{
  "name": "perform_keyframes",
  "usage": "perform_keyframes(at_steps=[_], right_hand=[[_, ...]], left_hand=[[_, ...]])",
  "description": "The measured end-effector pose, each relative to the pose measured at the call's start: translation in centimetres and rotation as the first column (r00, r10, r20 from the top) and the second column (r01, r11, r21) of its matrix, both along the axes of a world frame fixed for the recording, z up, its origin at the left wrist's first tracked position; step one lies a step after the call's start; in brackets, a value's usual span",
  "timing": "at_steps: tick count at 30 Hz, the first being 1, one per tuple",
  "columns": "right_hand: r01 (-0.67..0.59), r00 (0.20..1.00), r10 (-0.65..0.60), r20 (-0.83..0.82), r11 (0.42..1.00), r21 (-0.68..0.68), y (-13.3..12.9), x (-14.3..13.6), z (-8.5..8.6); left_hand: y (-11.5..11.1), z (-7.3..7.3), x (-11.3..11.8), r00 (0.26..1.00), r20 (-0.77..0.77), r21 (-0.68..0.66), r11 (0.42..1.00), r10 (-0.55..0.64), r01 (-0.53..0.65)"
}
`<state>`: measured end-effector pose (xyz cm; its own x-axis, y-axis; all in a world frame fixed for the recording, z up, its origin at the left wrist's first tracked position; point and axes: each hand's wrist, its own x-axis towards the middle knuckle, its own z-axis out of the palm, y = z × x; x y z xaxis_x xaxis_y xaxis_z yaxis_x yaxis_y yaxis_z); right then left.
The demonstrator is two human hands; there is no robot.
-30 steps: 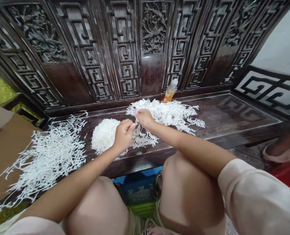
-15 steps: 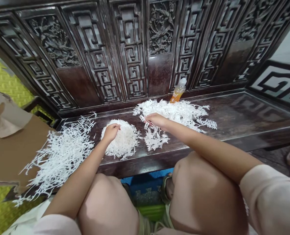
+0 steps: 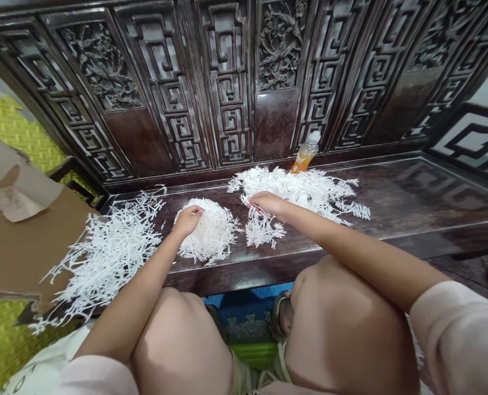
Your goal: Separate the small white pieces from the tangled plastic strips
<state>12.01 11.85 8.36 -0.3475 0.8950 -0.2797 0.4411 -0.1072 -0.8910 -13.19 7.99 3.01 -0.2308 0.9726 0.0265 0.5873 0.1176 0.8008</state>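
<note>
My left hand (image 3: pixel 189 220) is over the left edge of a round heap of small white pieces (image 3: pixel 211 233). Its thumb and fingers are pinched together; whatever they hold is too small to make out. To the right, my right hand (image 3: pixel 267 203) grips a white branching plastic strip (image 3: pixel 245 201) whose end sticks out past the fingertips. Below this hand lies a small clump of white branched pieces (image 3: pixel 264 230). Behind it spreads a larger pile of similar white strips (image 3: pixel 309 189). A loose pile of thin white stems (image 3: pixel 112 252) lies beyond my left forearm.
The piles lie on a dark wooden bench (image 3: pixel 396 203) with a carved backrest (image 3: pixel 276 123). A bottle of orange drink (image 3: pixel 305 153) stands behind the right pile. Brown cardboard (image 3: pixel 25 241) is at the left, over yellow textured matting (image 3: pixel 13 120). My knees are close to the bench's front edge.
The whole view has shifted slightly, so the bench and piles sit a little further right. Both hands stay at nearly the same places over the piles.
</note>
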Motion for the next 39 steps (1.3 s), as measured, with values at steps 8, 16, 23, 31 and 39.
perform_keyframes(at_steps=[8, 16, 23, 31, 39], right_hand=[[-0.029, 1.0, 0.03, 0.004, 0.999, -0.036, -0.4, -0.2, -0.2], [-0.012, 0.999, 0.011, 0.034, 1.0, 0.016, -0.8, -0.4, 0.3], [0.089, 0.994, -0.091, 0.053, 0.996, 0.032, -1.0, -1.4, 0.1], [0.011, 0.944, 0.012, -0.329, 0.998, 0.066, -1.9, -3.2, 0.4], [0.031, 0.922, -0.003, -0.388, 0.997, 0.068, -1.7, -3.2, 0.1]], left_hand=[[0.0, 0.0, 0.3, 0.972, 0.224, -0.053, 0.997, 0.073, -0.063], [-0.4, 1.3, 1.5, 0.928, 0.363, -0.097, 0.994, 0.081, -0.049], [-0.9, 2.8, 2.3, 0.875, 0.483, -0.051, 0.999, 0.04, -0.017], [-1.5, 4.0, 6.5, 0.806, 0.578, 0.052, 0.991, -0.128, 0.12], [-1.1, 3.5, 6.5, 0.863, 0.461, 0.102, 0.978, -0.207, 0.18]])
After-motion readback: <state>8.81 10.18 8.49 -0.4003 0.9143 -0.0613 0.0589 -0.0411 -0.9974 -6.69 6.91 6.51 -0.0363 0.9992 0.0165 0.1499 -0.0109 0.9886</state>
